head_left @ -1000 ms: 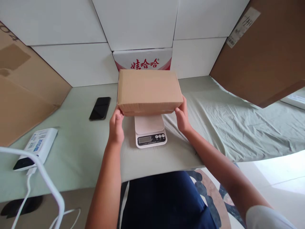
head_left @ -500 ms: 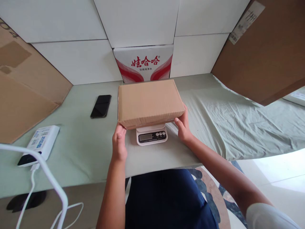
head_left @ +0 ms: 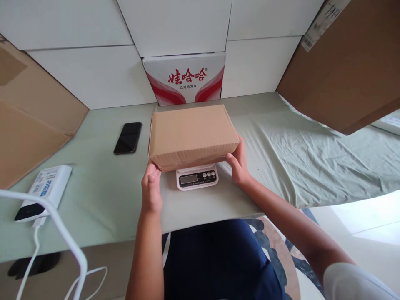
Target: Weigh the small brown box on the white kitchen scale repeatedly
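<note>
Smartphone (head_left: 128, 138): Dark-screened, it lies flat on the pale green cloth (head_left: 93, 137), near the left hand but apart from it.
Left hand (head_left: 152, 191): Gripping the cardboard box (head_left: 192, 133) at its lower front-left corner, fingers tucked beneath, thumb raised alongside; the forearm runs up nearly straight from the bottom of the view.
Box's left end: A firm corner that should take support from below; pinched hard, its cardboard edge would probably dent.
Box's position: Held level or nearly so above the digital kitchen scale (head_left: 197, 178), hiding most of the platform; whether the two touch cannot be told.
Box's handling: Probably light to moderate, judging by the easy two-handed hold, though its contents are unseen and so is any fragility inside. The walls look stiff, and the matte surface should offer fair grip with little slipping.
Best hold: Low on both short ends, fingers underneath, pressure shared evenly so the long box does not tip.
Scale's front: Display and buttons show just below the box's front edge, between the hands.
Right hand (head_left: 239, 164): Gripping the lower front-right corner, fingers wrapped about the end, thumb against the lower front edge; the forearm reaches in diagonally from the lower right, a pale sleeve (head_left: 353, 281) at its upper end.
</note>
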A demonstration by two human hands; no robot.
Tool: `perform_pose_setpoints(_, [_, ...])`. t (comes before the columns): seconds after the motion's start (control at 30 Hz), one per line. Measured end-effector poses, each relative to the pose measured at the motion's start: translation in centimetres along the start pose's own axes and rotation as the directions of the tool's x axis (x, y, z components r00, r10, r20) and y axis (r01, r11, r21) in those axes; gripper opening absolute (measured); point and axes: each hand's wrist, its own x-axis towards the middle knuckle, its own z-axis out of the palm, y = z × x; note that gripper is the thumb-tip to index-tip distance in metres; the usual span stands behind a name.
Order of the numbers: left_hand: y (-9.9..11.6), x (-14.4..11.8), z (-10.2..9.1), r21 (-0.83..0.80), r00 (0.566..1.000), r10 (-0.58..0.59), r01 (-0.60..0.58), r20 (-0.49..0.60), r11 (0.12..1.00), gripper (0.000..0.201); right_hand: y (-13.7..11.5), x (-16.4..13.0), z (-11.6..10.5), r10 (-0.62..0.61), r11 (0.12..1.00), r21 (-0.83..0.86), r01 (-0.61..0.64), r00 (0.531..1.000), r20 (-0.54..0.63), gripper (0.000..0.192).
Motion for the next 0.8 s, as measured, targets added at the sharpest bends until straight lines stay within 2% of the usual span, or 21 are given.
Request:
perform_pose_setpoints(0.3, [0.2, 0.1, 0.1, 0.006, 1.0, 0.024, -0.024, 0.016, 1.0, 0.084, -0.5, 0.1, 0.1, 0.006, 1.0, -0.017, -0.007, 1.0, -0.027, 0.064])
perform_pose_setpoints(0.47, [0.6, 0.3, -0.2, -0.008, 0.991, 0.116, -0.117, -0.064, 0.993, 0.079, -1.1, 0.1, 0.0, -0.005, 0.999, -0.036, 0.002, 0.997, -0.081, 0.063])
perform_pose_setpoints(0.67, [-0.1, 0.4, -0.4, -0.003, 0.999, 0.03, -0.03, -0.037, 1.0, 0.083, -0.8, 0.3, 0.2, 0.036, 0.999, -0.012, -0.037, 0.999, -0.032, 0.062])
perform_pose_setpoints(0.8, [-0.5, 0.2, -0.3, 0.005, 0.999, 0.029, -0.029, -0.043, 1.0, 0.083, -0.3, 0.1, 0.5, 0.044, 0.999, -0.004, -0.044, 0.999, -0.023, 0.062])
